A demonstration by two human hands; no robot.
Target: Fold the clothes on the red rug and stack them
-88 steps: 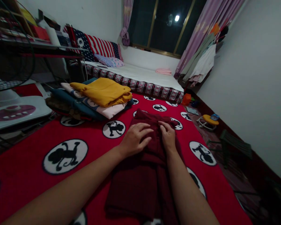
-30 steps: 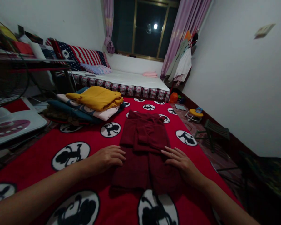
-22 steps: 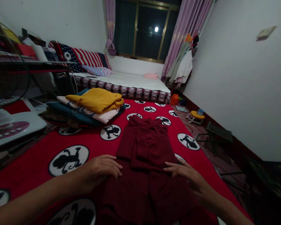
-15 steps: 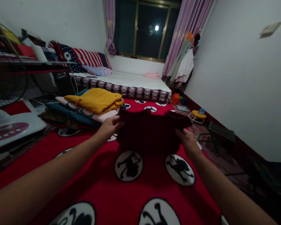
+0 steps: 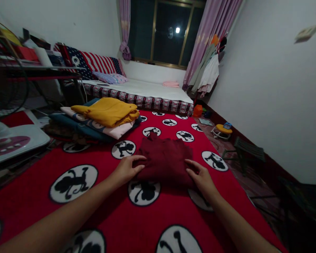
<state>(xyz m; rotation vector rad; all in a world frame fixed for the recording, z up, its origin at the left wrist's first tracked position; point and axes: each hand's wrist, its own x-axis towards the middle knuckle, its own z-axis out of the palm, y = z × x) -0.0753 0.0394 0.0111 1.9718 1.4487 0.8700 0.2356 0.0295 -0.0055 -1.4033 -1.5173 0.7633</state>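
Observation:
A folded maroon garment lies low over the red blanket, its near edge in shadow. At its left edge, my left hand has thumb and fingers closed on the cloth. My right hand grips the right edge in the same way, with bent fingers on the fabric. Which fingers are under the cloth is hidden. To the left stands a pile of folded clothes, with a mustard-yellow garment on top and a pale pink one beneath it.
Behind the blanket is a low bed with a patterned side. A cluttered desk and a white appliance stand at the left. Along the right wall are a yellow stool and a dark folding stool.
Both hands have brought the maroon garment down and nearer to me, from raised above the blanket to low over it. Its upper face now shows. The clothes pile stays put.

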